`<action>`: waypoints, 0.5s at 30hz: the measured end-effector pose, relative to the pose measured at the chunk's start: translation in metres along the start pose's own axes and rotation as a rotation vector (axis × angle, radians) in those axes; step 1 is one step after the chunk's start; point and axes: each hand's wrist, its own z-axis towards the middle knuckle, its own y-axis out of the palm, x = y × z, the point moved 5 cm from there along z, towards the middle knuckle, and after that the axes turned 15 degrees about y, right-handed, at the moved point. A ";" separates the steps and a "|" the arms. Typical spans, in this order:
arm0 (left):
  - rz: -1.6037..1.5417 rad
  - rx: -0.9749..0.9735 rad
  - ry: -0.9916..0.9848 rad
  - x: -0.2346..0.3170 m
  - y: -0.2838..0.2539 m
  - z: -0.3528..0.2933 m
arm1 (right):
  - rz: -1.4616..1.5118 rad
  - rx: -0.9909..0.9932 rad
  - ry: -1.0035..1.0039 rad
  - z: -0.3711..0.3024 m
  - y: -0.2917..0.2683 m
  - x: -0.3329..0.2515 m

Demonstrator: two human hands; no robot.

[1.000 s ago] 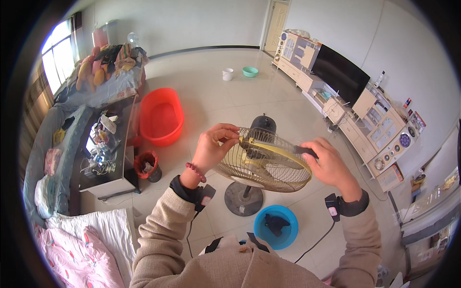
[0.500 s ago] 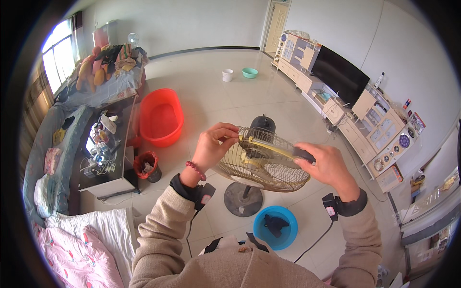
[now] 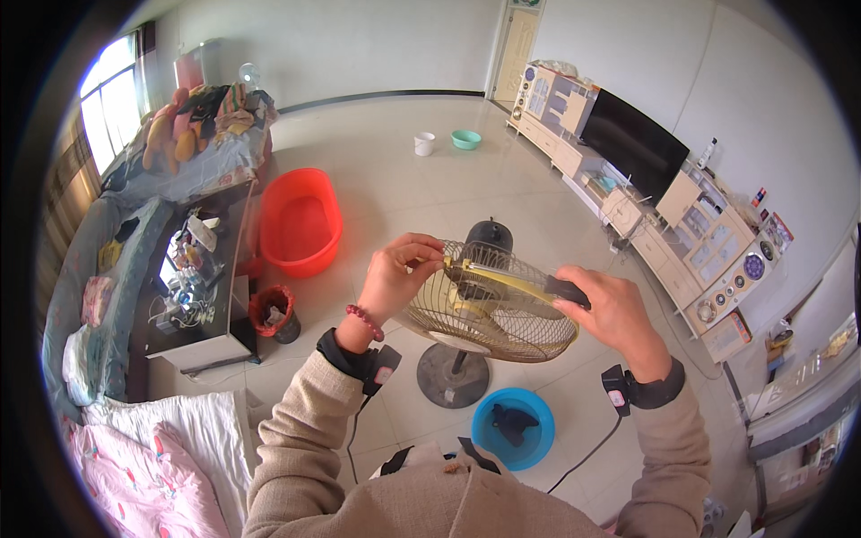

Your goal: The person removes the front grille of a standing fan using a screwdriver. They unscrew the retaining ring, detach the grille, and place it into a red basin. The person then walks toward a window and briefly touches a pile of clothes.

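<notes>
A standing fan (image 3: 529, 341) with a round wire cage is in front of me, its cage tilted up and its dark round base (image 3: 453, 377) on the floor. My right hand (image 3: 612, 309) is closed around the black handle of a screwdriver (image 3: 567, 291). The screwdriver's thin shaft runs left along the cage's yellowish rim, its tip close to my left fingers. My left hand (image 3: 393, 280) pinches at the upper left of that rim, by a small yellow clip. Whether a tiny part sits between those fingertips is hidden.
A blue basin (image 3: 549, 438) holding a dark cloth (image 3: 513, 423) stands near the fan base. To the left are a red tub (image 3: 300, 220), a bin (image 3: 276, 314), a cluttered low table (image 3: 211, 350) and bedding (image 3: 148, 475). A television cabinet (image 3: 659, 247) lines the right wall.
The screwdriver's handle has shifted and turned slightly in my right hand. My left hand stays at the rim. The view has moved only a little.
</notes>
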 end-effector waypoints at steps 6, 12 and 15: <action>-0.013 0.003 0.003 -0.001 0.001 -0.001 | 0.128 -0.093 0.146 0.001 0.006 0.010; -0.018 0.005 0.005 -0.002 0.001 -0.002 | 0.073 0.038 -0.039 -0.001 -0.005 0.000; -0.013 0.010 0.013 -0.001 0.002 -0.001 | 0.056 0.029 -0.041 -0.001 -0.007 -0.003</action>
